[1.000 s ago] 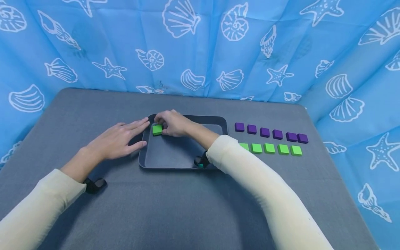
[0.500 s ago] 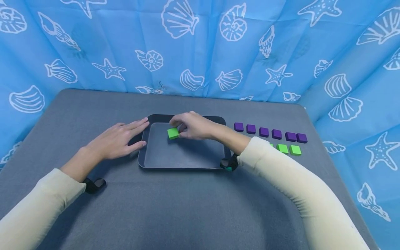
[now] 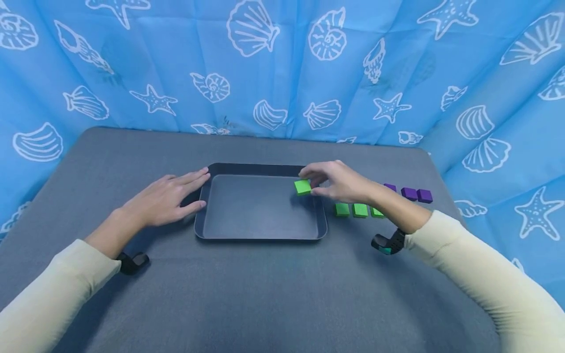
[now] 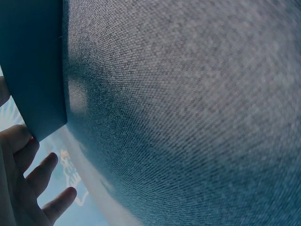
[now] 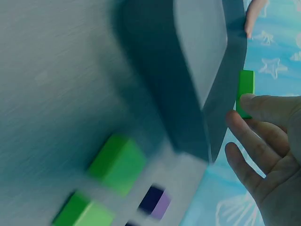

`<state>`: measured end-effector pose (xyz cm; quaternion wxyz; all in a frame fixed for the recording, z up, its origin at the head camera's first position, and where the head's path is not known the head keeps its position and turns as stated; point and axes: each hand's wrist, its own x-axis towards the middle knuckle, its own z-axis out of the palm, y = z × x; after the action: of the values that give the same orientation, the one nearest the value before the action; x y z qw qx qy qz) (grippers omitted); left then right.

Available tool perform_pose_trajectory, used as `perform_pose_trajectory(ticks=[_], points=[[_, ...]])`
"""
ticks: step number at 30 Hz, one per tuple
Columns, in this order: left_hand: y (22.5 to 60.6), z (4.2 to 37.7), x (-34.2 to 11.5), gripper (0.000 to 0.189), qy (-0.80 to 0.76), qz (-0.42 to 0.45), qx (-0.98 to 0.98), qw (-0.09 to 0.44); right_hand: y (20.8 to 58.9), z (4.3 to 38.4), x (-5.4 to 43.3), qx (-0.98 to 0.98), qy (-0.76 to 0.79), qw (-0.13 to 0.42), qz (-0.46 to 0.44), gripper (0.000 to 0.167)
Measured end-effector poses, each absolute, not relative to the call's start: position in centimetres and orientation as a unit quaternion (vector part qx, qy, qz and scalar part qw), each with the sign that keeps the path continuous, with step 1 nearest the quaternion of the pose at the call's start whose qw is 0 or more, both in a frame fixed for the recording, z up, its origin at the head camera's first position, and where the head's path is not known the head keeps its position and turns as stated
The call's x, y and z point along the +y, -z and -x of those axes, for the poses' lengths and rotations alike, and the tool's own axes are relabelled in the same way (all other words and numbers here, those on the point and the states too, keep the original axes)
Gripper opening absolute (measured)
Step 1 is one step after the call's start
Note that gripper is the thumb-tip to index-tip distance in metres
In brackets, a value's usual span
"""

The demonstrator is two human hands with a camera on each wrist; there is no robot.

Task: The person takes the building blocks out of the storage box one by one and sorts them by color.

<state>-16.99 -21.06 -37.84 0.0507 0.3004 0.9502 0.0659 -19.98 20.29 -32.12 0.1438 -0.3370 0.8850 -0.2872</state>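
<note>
A bright green block (image 3: 302, 187) is pinched between the thumb and fingers of my right hand (image 3: 342, 182), above the right end of a dark shallow tray (image 3: 256, 211). The right wrist view shows that block (image 5: 245, 84) from its narrow side, thumb pressed on it. My left hand (image 3: 169, 198) rests at the tray's left edge, fingers extended, the fingertips touching the rim. From the left wrist, the tray's outer wall (image 4: 33, 61) appears beside spread fingers. No blocks lie in the visible part of the tray.
Right of the tray, a row of green blocks (image 3: 342, 210) lies in front of a row of purple blocks (image 3: 409, 194); my right hand and forearm hide parts of both. A blue shell-print curtain (image 3: 282, 63) hangs behind the grey cloth-covered table (image 3: 247, 294).
My right hand has lifted the green block from the tray's upper left corner and carried it right to the tray's right end. The left hand stays at the left edge.
</note>
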Motion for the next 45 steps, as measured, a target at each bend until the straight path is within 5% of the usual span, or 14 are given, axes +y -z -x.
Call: perform_pose_trajectory(ticks=[25,45], points=[[38.0,16.8,-21.2,0.072,-0.077,-0.295,0.951,0.05,33.7,14.0,37.3,0.935,0.254,-0.028,0.245,0.044],[38.2,16.9,-21.1,0.072,-0.082,-0.3,0.95,0.042,37.9,11.2,46.1,0.96,0.259,-0.043,0.095,0.043]])
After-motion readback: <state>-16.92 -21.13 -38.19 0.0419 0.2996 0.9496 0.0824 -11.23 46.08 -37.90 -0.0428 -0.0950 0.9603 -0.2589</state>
